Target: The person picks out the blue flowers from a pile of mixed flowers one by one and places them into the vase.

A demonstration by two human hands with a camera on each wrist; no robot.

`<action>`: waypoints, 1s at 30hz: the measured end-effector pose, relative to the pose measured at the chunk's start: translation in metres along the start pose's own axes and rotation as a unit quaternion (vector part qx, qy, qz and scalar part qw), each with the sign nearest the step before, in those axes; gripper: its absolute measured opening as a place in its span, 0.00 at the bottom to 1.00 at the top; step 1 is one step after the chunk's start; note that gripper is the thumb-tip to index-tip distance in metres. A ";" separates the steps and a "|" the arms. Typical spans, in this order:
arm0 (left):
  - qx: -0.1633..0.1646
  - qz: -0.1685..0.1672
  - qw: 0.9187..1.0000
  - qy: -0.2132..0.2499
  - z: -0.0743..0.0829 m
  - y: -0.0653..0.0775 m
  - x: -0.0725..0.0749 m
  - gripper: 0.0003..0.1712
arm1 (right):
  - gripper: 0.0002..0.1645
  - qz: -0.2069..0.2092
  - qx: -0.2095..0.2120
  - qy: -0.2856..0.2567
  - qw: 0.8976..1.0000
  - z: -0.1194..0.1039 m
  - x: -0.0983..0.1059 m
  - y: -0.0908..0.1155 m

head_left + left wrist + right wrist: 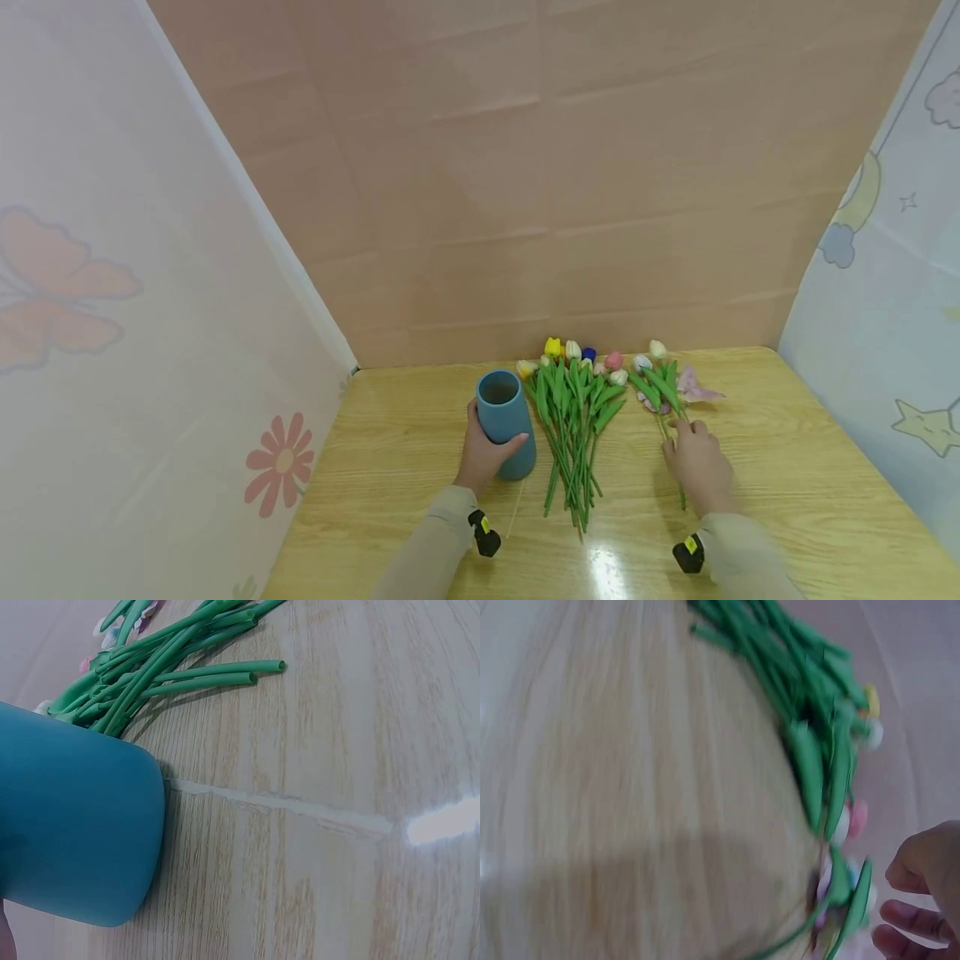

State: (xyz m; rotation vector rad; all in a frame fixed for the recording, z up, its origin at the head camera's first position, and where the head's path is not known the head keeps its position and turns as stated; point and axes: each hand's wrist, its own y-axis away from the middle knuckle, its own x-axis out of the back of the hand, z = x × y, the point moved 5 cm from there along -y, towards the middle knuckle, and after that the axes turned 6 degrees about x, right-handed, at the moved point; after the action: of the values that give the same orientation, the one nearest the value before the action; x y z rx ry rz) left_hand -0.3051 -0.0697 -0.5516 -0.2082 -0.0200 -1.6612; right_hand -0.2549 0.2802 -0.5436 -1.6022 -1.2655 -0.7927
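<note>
My left hand (pixel 483 452) grips a blue vase (pixel 516 429) from its left side, thumb across the front. The vase's open mouth faces up, and its lower end is at the tabletop, also seen in the left wrist view. To the right, my right hand (pixel 701 468) hovers by a small group of artificial flowers (pixel 662 388) with white blooms and green leaves. In the blurred right wrist view, its fingers (pixel 911 919) are loosely bent and apart, with nothing visible between them. A larger bunch of artificial tulips (pixel 572 417) lies between the hands, stems toward me.
A wooden table (pixel 390 433) carries everything, with a pale streak (pixel 285 802) on its surface near the vase. A pinkish-brown backdrop (pixel 540 183) rises behind it. Patterned panels stand at the left (pixel 187 333) and right (pixel 885 333). Pale purple petals (pixel 696 387) lie near the small group.
</note>
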 end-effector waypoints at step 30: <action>0.002 -0.004 1.000 -0.004 0.008 0.003 0.000 0.53 | 0.18 -0.169 -0.073 -0.152 0.971 -0.100 -0.079 0.013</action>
State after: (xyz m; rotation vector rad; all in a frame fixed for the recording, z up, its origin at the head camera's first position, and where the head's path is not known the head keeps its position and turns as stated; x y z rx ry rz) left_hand -0.3016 -0.0690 -0.5440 -0.2108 -0.0306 -1.6675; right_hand -0.2583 0.1578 -0.5796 -1.6957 -1.7696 -0.8872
